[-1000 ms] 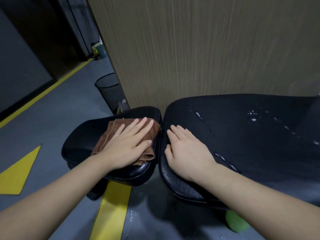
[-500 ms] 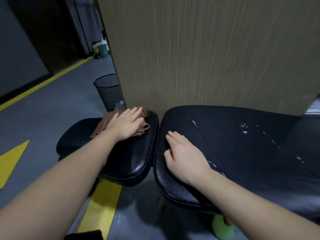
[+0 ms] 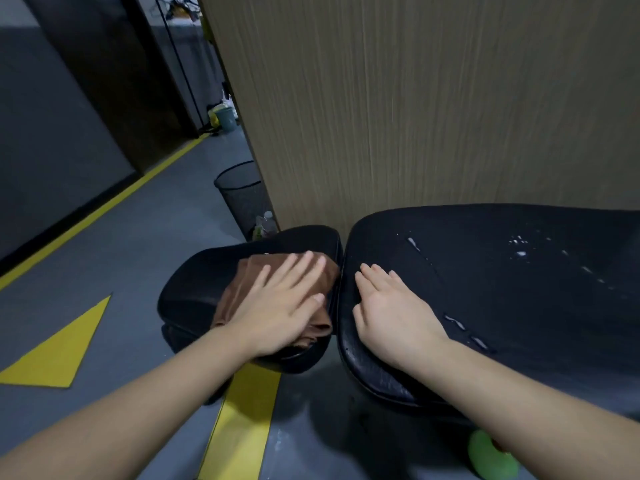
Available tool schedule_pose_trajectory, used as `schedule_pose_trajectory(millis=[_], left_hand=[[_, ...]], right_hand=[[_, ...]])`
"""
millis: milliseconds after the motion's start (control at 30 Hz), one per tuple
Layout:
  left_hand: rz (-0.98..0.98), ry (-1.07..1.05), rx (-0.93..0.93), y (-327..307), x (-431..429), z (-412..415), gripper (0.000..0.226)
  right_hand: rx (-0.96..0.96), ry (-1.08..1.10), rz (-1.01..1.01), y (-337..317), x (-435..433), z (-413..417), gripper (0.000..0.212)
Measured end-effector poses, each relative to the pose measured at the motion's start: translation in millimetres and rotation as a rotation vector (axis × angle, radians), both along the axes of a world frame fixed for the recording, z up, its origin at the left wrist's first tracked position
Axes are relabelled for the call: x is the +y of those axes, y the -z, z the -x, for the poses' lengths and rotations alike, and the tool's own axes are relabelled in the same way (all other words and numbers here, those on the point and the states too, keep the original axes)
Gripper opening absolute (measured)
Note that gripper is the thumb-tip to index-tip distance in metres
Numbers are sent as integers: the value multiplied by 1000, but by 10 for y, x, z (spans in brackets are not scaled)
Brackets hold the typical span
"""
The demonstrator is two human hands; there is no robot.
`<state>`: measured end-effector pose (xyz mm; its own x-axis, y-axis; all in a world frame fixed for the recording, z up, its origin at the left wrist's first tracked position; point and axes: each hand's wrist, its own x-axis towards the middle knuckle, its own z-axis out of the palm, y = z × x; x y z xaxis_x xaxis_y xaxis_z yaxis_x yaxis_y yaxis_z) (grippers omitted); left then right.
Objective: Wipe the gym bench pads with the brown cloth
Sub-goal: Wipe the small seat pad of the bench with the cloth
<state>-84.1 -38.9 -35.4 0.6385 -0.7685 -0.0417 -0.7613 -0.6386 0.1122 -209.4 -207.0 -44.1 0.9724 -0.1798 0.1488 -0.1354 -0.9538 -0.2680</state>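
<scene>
Two black padded sections are sitting side by side with a narrow gap between them: a small seat pad (image 3: 194,289) and a long back pad (image 3: 502,299). White droplets (image 3: 519,247) and wet streaks (image 3: 460,323) are lying on the long pad, well beyond the right fingers. A wood-grain panel (image 3: 415,109) is standing just behind both pads. The grey floor (image 3: 104,258) is carrying yellow lines (image 3: 242,424) and a yellow triangle (image 3: 59,351). A black mesh bin (image 3: 242,195) is standing beyond the left fingers, beside the panel, and a green object (image 3: 491,455) is lying on the floor under the right forearm.

The left hand (image 3: 277,306) is pressing flat on the brown cloth (image 3: 242,289), fingers (image 3: 301,268) spread, not pinching it; the cloth is lying bunched on the right part of the seat pad, under the palm and showing past it on the left and near the thumb. The right hand (image 3: 391,313) is lying flat on the near end of the back pad, its fingers (image 3: 374,275) held close together, holding nothing.

Compared with half a second ago, the left hand and cloth are sitting nearer on the seat pad, away from its far edge. The right hand is staying in the same spot, and the droplets are remaining unwiped.
</scene>
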Motion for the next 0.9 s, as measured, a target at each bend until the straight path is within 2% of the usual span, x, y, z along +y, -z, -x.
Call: schedule_pose_trajectory(millis=[100,167,300,533,767,900], left_hand=[[-12,70,-36,38,-347,-80,58],[-5,21,-4,23,-540,-318,57],[-13,-103,42,-4,-830,-738,56],[7,-155,61,22,-961,-912,58],[24,-277,70,5,-464,-956,60],[7,-494,78,-32,292,-1008,59]], right_hand=[[-66,14,13,42,5,-30,67],[-84,17,10,76,-8,-43,78],[-101,42,11,97,-33,-46,76],[-89,71,-1,51,-15,-77,63],[-63,29,-24,20,-45,-36,57],[-38,30,-13,7,-13,-5,58]])
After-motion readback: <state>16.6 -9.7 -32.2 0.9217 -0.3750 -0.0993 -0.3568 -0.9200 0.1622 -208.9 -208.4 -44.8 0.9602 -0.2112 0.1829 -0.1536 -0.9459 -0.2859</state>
